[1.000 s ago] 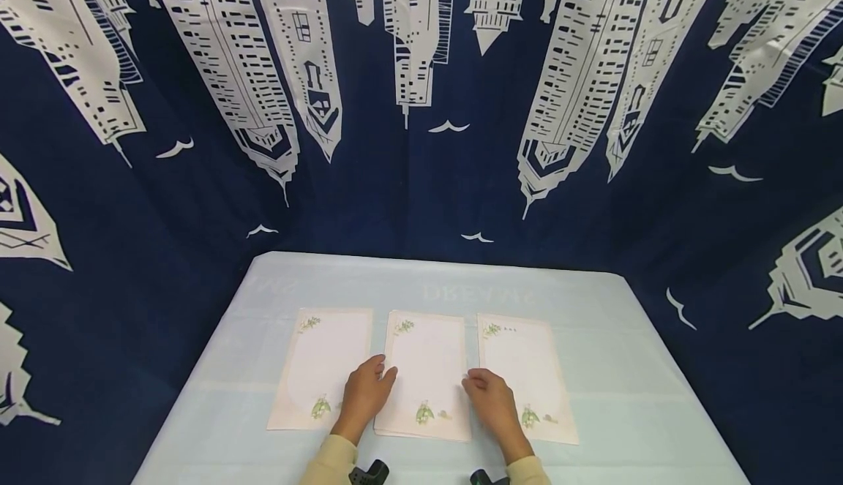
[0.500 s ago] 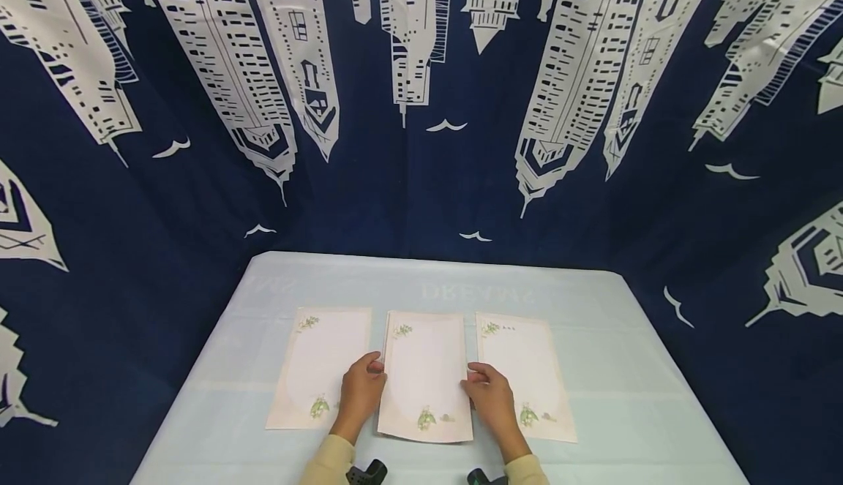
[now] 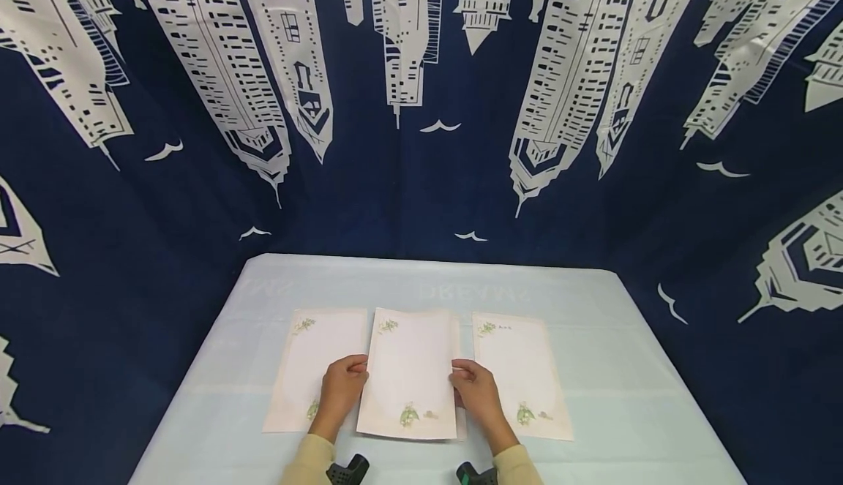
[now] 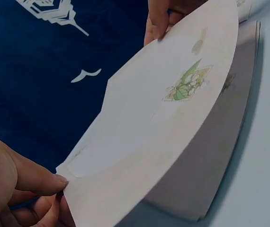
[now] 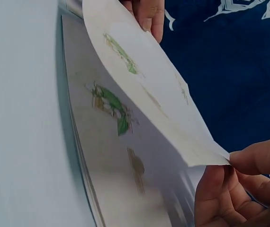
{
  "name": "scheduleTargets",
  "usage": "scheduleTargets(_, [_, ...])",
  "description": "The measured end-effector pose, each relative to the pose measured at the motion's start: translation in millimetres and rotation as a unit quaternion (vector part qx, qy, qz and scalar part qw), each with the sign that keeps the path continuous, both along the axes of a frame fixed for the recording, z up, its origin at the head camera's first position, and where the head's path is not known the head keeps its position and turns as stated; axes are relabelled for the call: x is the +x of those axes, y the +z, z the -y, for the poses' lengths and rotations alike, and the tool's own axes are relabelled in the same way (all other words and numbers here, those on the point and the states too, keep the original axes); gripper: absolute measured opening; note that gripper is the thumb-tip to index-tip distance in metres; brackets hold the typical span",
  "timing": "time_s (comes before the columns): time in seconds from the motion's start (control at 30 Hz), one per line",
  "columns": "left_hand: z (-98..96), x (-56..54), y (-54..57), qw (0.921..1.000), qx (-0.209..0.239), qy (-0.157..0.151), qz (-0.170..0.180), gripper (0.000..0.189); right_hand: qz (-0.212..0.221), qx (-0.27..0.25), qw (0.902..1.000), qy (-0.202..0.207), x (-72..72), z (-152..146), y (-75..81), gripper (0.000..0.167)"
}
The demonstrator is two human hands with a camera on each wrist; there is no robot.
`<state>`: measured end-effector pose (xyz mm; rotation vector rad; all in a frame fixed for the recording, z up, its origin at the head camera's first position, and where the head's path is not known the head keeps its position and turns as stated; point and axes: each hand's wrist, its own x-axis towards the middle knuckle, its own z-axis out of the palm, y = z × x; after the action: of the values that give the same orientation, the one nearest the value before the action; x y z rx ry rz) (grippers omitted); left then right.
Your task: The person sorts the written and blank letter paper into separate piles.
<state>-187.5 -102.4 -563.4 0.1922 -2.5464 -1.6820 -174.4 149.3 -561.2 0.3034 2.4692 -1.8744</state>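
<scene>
A sheet of pale pink paper (image 3: 410, 375) with green leaf prints is held up between both hands, bowing slightly. My left hand (image 3: 342, 390) pinches its left edge between thumb and fingers, and my right hand (image 3: 479, 397) pinches its right edge. Below it lies a paper stack (image 5: 85, 156) of the same print, its right border showing past the lifted sheet in the head view. In the left wrist view the raised sheet (image 4: 139, 123) curves above the stack with a gap between them.
Matching paper lies on either side: the left paper (image 3: 316, 353), partly under the left hand, and the right paper (image 3: 520, 368). They rest on a table with a pale cloth (image 3: 632, 368). Behind hangs a dark blue cloth (image 3: 395, 200) printed with white buildings.
Both hands have taken the top sheet of the middle stack by its edges, lifted it off and shifted it leftward. The stack's right border now shows beside it.
</scene>
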Motion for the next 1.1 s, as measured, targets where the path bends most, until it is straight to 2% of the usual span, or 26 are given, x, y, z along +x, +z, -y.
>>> scheduleTargets(0.27, [33.3, 0.7, 5.0, 0.9998, 0.008, 0.016, 0.012, 0.030, -0.021, -0.005, 0.9988, 0.045, -11.4, 32.8, 2.8, 0.030])
scheduleTargets(0.57, [76.7, -0.6, 10.2, 0.9973, -0.049, 0.052, 0.017, 0.029, -0.028, -0.031, 0.9964, 0.074, -20.3, 85.5, 3.6, 0.025])
scheduleTargets(0.7, [96.0, 1.0, 12.8, 0.9953, -0.064, 0.066, 0.031, 0.029, -0.031, -0.032, 0.9952, 0.087, -25.4, 108.8, 1.9, 0.022])
scheduleTargets(0.83, [109.5, 4.2, 10.8, 0.9930, -0.076, 0.081, 0.040, 0.030, -0.030, -0.013, 0.9949, 0.096, -28.0, 124.9, -1.9, 0.021])
scheduleTargets(1.1, [125.7, 6.4, 3.3, 0.9887, -0.104, 0.107, 0.018, 0.027, -0.026, 0.017, 0.9912, 0.129, -28.1, 142.4, -6.5, 0.020])
